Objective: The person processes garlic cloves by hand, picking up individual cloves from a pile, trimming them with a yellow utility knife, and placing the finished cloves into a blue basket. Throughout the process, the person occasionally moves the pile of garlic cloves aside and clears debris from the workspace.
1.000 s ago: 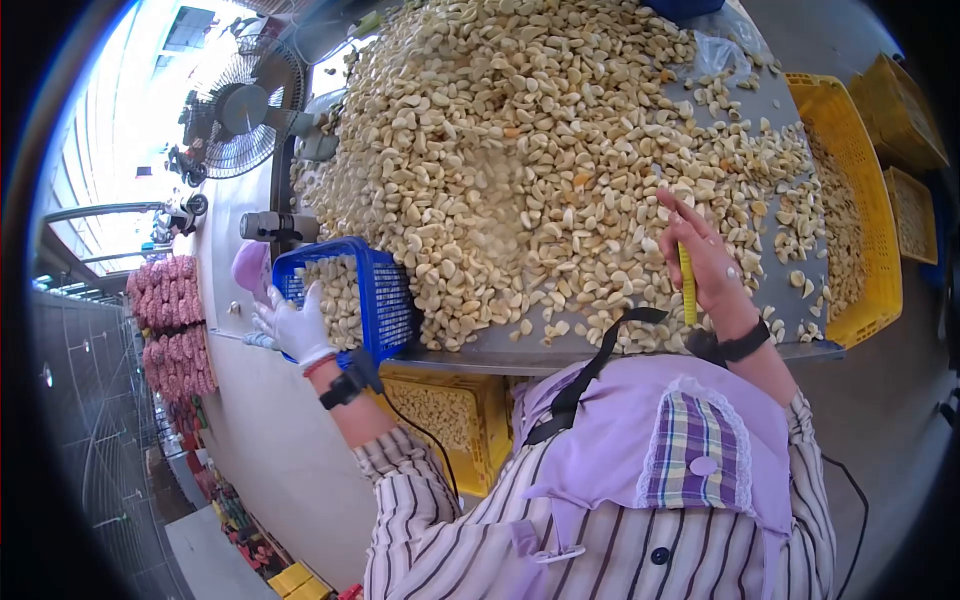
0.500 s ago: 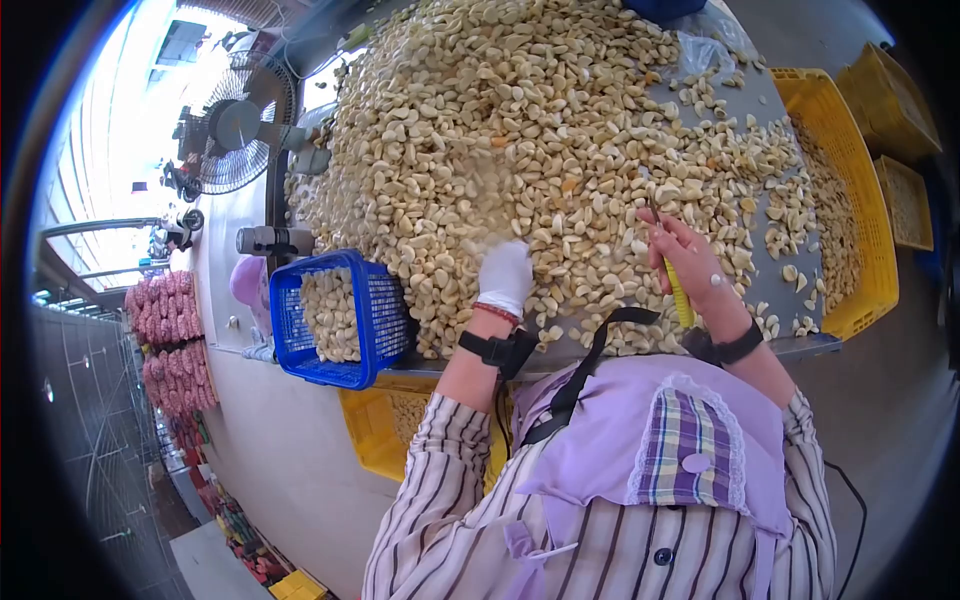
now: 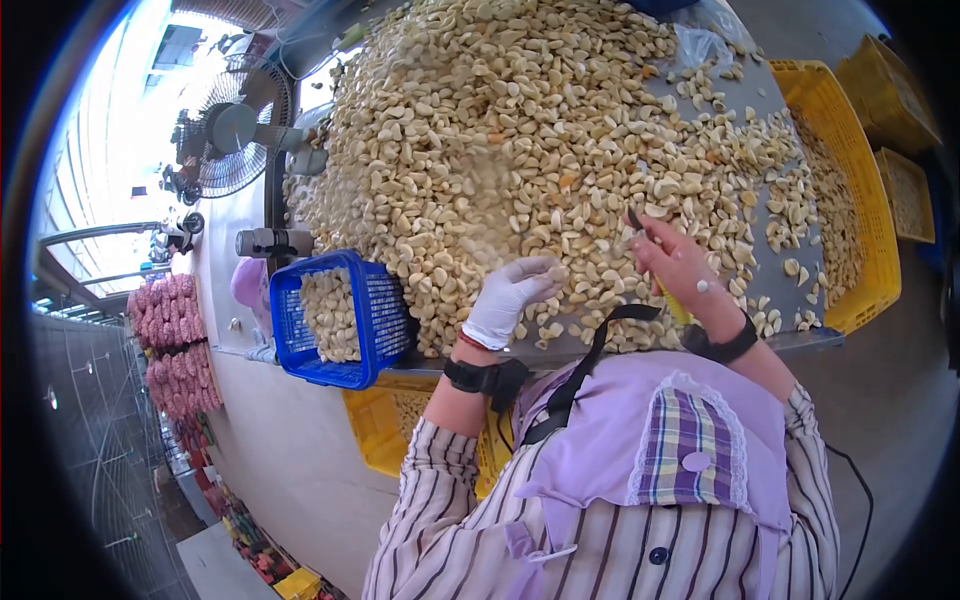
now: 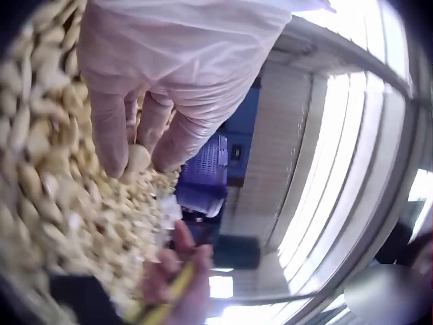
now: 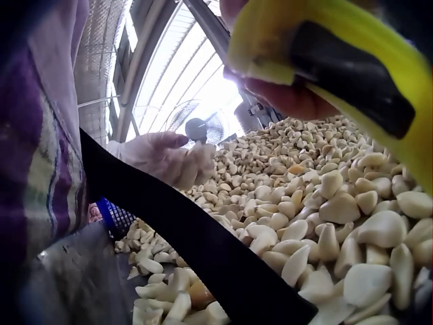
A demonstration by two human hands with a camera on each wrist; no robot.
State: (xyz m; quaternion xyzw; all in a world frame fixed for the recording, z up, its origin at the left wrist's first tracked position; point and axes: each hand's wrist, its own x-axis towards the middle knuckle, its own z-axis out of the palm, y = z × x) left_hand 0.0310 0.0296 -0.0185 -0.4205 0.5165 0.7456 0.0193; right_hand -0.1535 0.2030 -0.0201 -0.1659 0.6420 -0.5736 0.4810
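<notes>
My left hand (image 3: 512,295), in a white glove, is over the front of a big heap of peeled garlic cloves (image 3: 440,200). Its fingertips pinch one pale clove (image 4: 138,158), plainest in the left wrist view. To the right, my bare right hand (image 3: 685,270) grips a small knife (image 5: 352,74) by its yellow handle with a black inset. The dark blade tip points away from me over the cloves. Both hands face each other, a short gap apart. A blue plastic basket (image 3: 368,330) with cloves in it stands left of my left hand.
A yellow crate (image 3: 868,290) of cloves stands at the table's right end, another yellow crate (image 3: 370,440) below the front edge. At the left are a fan (image 3: 232,128) and a grey cylinder (image 3: 272,243). A black strap (image 3: 585,370) hangs from the apron.
My left hand has left the blue basket's side, reached into the heap and come right towards the knife, now with a clove. My right hand has shifted slightly left, keeping the knife.
</notes>
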